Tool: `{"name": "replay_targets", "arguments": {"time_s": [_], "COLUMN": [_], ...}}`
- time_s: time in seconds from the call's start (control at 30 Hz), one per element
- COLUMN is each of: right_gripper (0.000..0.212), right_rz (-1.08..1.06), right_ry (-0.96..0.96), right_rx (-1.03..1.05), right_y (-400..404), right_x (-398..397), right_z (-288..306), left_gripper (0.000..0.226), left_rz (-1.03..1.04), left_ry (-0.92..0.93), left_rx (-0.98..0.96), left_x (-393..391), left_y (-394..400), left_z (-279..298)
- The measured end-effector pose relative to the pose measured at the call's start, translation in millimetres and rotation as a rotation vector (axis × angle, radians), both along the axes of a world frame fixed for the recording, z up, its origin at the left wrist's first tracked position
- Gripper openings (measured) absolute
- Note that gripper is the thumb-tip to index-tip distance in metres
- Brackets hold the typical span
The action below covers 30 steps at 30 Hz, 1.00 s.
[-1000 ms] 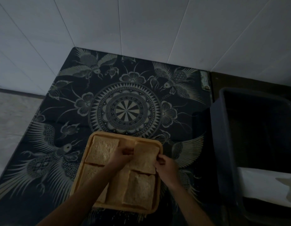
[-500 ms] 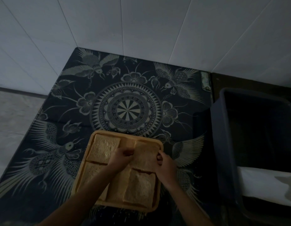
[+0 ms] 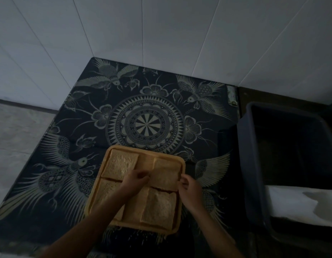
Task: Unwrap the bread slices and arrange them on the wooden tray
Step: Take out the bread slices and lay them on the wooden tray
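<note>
Both hands have barely shifted since a second ago: left hand [image 3: 135, 178] and right hand [image 3: 189, 187] pinch opposite edges of the far-right bread slice [image 3: 166, 173] on the wooden tray [image 3: 182, 202], beside three other slices, on the patterned counter [image 3: 87, 127].

Left hand [image 3: 134, 180] and right hand [image 3: 189, 189] low, fingers seemingly pinched (dim view)

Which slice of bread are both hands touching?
The far-right slice: the left hand and right hand pinch its opposite edges. The other slices on the wooden tray lie untouched.
</note>
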State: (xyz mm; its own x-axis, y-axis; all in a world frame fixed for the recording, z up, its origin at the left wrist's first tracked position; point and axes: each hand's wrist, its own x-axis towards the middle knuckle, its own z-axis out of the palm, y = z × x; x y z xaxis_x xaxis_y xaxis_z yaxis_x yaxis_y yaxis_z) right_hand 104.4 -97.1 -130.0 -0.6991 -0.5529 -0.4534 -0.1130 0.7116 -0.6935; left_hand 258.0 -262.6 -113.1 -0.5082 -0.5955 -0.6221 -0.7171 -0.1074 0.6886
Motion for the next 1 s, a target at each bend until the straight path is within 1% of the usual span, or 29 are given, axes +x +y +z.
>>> {"name": "replay_targets", "arguments": {"time_s": [0.1, 0.2, 0.37, 0.47, 0.57, 0.7, 0.87, 1.0], "right_gripper": [0.040, 0.040, 0.046, 0.048, 0.051, 0.047, 0.042, 0.036], "right_rz": [-0.024, -0.020, -0.072, -0.096, -0.127, -0.145, -0.117, -0.087], "right_ry": [-0.018, -0.030, -0.111, -0.113, -0.159, -0.208, -0.212, -0.199], "right_rx": [0.032, 0.056, 0.033, 0.031, 0.009, -0.009, -0.003, -0.001], "right_y": [12, 20, 24, 24, 23, 24, 25, 24], "right_x": [9, 19, 33, 38, 41, 40, 37, 36], "right_z": [-1, -3, 0, 0, 0, 0, -3, -7], "left_gripper": [0.030, 0.030, 0.039, 0.041, 0.043, 0.045, 0.047, 0.049], "left_rz": [-0.031, -0.035, -0.005, -0.006, 0.006, 0.017, 0.010, 0.019], "left_ry": [-0.008, -0.029, -0.032, -0.010, 0.023, 0.067, 0.111, 0.129], "left_rx": [-0.002, -0.013, 0.019, 0.038, 0.064, 0.082, 0.070, 0.101], "left_x": [10, 14, 18, 23, 26, 28, 31, 31], "left_y": [9, 16, 23, 25, 26, 29, 34, 33], "left_z": [0, 2, 5, 4, 4, 4, 1, -3]}}
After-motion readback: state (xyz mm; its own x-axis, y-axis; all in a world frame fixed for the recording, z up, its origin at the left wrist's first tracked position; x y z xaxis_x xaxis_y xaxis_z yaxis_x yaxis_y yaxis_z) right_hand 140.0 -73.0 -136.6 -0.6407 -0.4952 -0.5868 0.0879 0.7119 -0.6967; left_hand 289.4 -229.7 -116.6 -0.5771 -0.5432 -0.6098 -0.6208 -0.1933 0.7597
